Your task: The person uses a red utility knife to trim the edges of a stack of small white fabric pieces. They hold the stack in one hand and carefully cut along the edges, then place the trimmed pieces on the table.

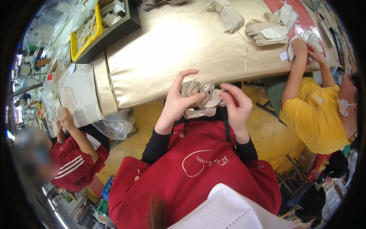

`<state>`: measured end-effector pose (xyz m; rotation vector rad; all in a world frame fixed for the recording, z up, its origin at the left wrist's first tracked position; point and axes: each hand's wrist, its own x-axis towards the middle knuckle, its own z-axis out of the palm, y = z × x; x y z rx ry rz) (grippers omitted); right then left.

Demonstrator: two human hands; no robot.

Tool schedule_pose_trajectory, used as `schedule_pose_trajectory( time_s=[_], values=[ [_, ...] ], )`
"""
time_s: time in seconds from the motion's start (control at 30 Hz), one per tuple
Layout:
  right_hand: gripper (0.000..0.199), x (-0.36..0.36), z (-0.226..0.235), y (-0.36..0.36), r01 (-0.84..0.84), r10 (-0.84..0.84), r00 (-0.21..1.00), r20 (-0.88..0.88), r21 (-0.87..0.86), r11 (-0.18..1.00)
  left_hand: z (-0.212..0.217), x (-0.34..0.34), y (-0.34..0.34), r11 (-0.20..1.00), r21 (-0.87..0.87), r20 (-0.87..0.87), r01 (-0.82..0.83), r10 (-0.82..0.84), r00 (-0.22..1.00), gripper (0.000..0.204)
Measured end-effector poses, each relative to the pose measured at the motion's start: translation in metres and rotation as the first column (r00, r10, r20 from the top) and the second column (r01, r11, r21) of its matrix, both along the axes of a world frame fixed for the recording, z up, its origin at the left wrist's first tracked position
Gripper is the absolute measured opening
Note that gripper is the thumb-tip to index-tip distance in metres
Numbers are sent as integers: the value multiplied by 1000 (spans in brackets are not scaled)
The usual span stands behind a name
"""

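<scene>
My left hand (177,101) is closed round a bundle of pale beige cut pieces (207,89), which look like shoe-upper parts. Several of them fan out above my thumb, and one shows small dark holes. Lower down, a yellowish band (198,113) appears to go round part of the bundle. My right hand (237,107) is at the bundle's right side, fingers curled in and slightly blurred. Its thumb and fingertips come together by the edge of the pieces; whatever is between them is hidden. Both hands are just off the near edge of the gold-covered table (152,65).
Banded stacks of beige pieces (267,32) lie at the table's far right. A black tray (131,19) with a yellow basket (100,26) stands far left. A person in yellow (312,110) handles pieces at right; another in red (82,164) works at left.
</scene>
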<state>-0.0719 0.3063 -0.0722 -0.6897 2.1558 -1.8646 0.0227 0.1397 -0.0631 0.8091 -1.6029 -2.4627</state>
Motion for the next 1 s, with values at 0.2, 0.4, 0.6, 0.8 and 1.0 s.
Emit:
schedule_pose_trajectory(
  time_s=[0.2, 0.4, 0.6, 0.8, 1.0],
  values=[
    [34, -17, 2, 6, -149, 151, 888, 435, -38, 988, -3, -5, 3, 993, -13, 35, 114, -113, 993, 63],
    [23, -17, -6, 6, -79, 166, 796, 581, -173, 982, -8, -7, -4, 971, 188, 49, 150, -162, 986, 75],
    [18, -25, -15, 13, 213, 80, 694, 716, -309, 927, -22, -12, -11, 950, 260, -200, 172, -121, 972, 109],
    [25, -34, -29, 12, 205, 219, 636, 740, -436, 876, -35, -27, -3, 923, 385, -135, 25, 30, 990, 96],
    [42, -43, -21, -2, 193, -201, 961, 189, 60, 979, -39, -34, -1, 962, 250, -86, -108, 134, 987, 76]
  ],
)
